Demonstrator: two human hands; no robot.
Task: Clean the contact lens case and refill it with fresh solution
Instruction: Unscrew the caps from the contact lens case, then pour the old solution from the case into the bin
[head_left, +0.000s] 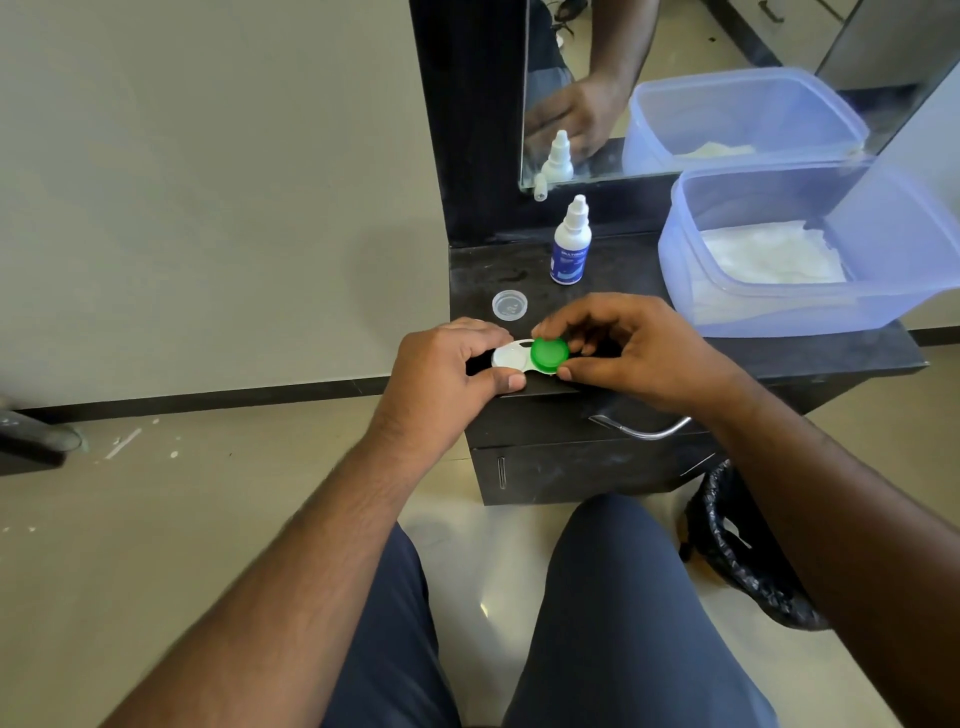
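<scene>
The white contact lens case (511, 358) lies near the front edge of the black cabinet top (810, 351). My left hand (441, 379) grips its left well, which has no cap on it. A green cap (549, 355) sits on the right well, and my right hand (631, 348) pinches that cap between thumb and fingers. A clear loose cap (509, 305) lies on the cabinet top behind my left hand. The small white solution bottle (570, 244) with a blue label stands upright further back, its nozzle bare.
A translucent blue plastic tub (769, 312) holding white tissue fills the right of the cabinet top. A mirror (675, 78) leans behind it. A small white bottle cap (540, 188) rests at the mirror's base. A black bin bag (737, 551) sits on the floor at right.
</scene>
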